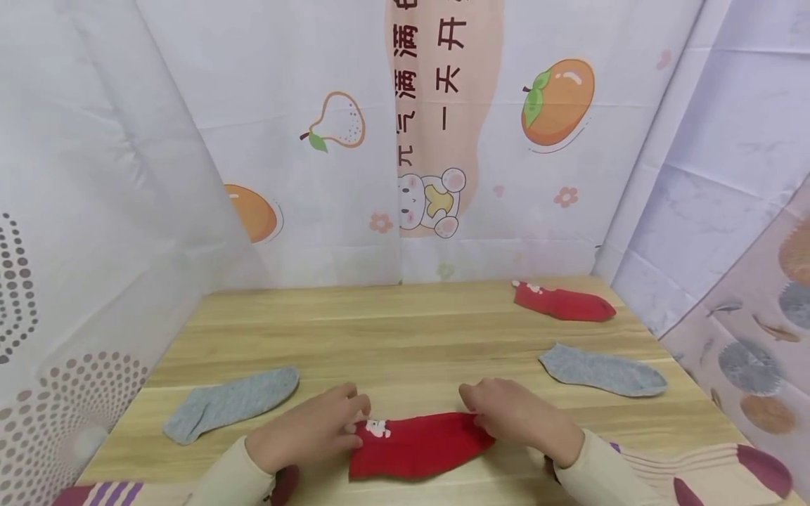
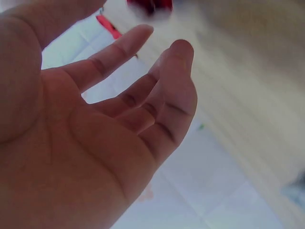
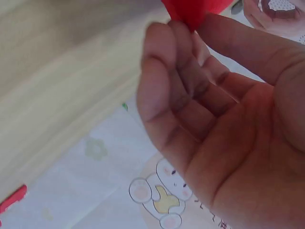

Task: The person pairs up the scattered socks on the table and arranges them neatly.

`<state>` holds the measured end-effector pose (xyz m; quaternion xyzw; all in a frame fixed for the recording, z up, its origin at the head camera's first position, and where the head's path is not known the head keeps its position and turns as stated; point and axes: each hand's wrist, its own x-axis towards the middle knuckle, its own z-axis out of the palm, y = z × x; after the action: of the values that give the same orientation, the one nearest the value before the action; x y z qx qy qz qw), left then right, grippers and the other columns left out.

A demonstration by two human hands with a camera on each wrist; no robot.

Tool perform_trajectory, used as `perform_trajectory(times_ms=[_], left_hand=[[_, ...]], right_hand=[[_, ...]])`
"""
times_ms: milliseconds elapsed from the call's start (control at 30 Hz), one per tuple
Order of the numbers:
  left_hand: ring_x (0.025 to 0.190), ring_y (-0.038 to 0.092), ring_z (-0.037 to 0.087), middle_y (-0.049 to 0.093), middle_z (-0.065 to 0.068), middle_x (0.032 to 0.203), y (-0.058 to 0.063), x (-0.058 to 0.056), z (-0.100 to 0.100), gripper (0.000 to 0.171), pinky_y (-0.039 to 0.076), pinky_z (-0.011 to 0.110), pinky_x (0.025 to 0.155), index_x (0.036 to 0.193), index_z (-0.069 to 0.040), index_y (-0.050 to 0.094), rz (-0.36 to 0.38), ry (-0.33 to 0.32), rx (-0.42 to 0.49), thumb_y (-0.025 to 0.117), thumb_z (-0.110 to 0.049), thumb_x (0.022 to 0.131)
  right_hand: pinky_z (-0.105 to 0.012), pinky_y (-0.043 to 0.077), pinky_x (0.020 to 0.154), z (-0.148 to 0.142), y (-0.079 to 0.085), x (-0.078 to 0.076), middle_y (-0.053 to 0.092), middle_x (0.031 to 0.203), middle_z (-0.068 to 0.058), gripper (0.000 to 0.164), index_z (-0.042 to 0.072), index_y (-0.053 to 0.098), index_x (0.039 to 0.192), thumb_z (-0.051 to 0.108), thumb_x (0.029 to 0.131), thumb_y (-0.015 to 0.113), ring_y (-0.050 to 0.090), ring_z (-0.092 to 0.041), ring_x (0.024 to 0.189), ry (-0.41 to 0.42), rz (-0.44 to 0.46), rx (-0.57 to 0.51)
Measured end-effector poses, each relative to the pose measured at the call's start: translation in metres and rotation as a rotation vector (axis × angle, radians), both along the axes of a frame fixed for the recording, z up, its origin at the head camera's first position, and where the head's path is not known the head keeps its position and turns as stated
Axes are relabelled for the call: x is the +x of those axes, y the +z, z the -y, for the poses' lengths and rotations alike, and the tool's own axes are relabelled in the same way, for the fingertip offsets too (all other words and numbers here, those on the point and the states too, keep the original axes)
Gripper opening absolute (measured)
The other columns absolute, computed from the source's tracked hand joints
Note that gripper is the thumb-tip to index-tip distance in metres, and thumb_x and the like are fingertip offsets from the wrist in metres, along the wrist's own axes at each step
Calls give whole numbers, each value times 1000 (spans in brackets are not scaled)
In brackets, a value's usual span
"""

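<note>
A red sock [image 1: 418, 446] with a white figure near its cuff lies across the table's front, between both hands. My right hand [image 1: 519, 414] pinches its toe end; in the right wrist view the thumb and curled fingers meet on the red fabric [image 3: 188, 12]. At the cuff end is my left hand [image 1: 316, 429], thumb and fingers apart, fingertips right at the sock's edge. In the left wrist view the fingers [image 2: 178, 90] bend loosely, with a bit of dark red fabric [image 2: 150, 5] just beyond them.
Grey socks lie at left [image 1: 234, 402] and right [image 1: 601, 370]. Another red sock [image 1: 563, 302] is at the back right. Cream-and-maroon socks [image 1: 715, 474] sit near the front corners, partly under the forearms. Printed cloth [image 1: 304, 211] walls the wooden table [image 1: 380, 337] behind and at both sides.
</note>
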<state>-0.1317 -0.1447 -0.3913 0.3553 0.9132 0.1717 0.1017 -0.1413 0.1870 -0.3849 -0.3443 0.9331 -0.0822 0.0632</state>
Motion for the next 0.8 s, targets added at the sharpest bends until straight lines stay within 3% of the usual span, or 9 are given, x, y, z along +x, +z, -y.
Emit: perform_trajectory(times_ms=[167, 333, 533, 800], left_hand=[[81, 49, 6, 54, -2, 103, 7, -4, 2, 25, 52, 27, 74, 115, -14, 61, -43, 32, 13, 70, -23, 94], [81, 50, 6, 55, -1, 104, 10, -4, -1, 23, 53, 28, 75, 116, -13, 61, -39, 44, 36, 67, -23, 96], [84, 54, 9, 56, 2, 109, 7, -10, -3, 23, 55, 31, 77, 117, -11, 62, -57, 52, 55, 66, -21, 96], [90, 57, 11, 58, 3, 116, 6, -35, -18, 25, 55, 29, 80, 121, -12, 59, -135, -15, 99, 64, -18, 97]], right_hand=[[-23, 38, 51, -7, 8, -3, 46, 62, 8, 23, 13, 53, 83, 6, 84, 75, 41, -7, 55, -4, -31, -17], [-24, 44, 53, -18, 16, -8, 56, 68, 4, 23, 11, 56, 88, 6, 83, 78, 49, -8, 58, 4, -160, -57], [-25, 45, 54, -35, 22, -15, 58, 71, 5, 20, 10, 59, 88, 3, 84, 77, 48, -7, 59, -70, -207, -115], [-25, 44, 53, -69, 19, -29, 58, 71, 4, 15, 7, 60, 90, 1, 85, 74, 47, -6, 59, -197, -241, -109]])
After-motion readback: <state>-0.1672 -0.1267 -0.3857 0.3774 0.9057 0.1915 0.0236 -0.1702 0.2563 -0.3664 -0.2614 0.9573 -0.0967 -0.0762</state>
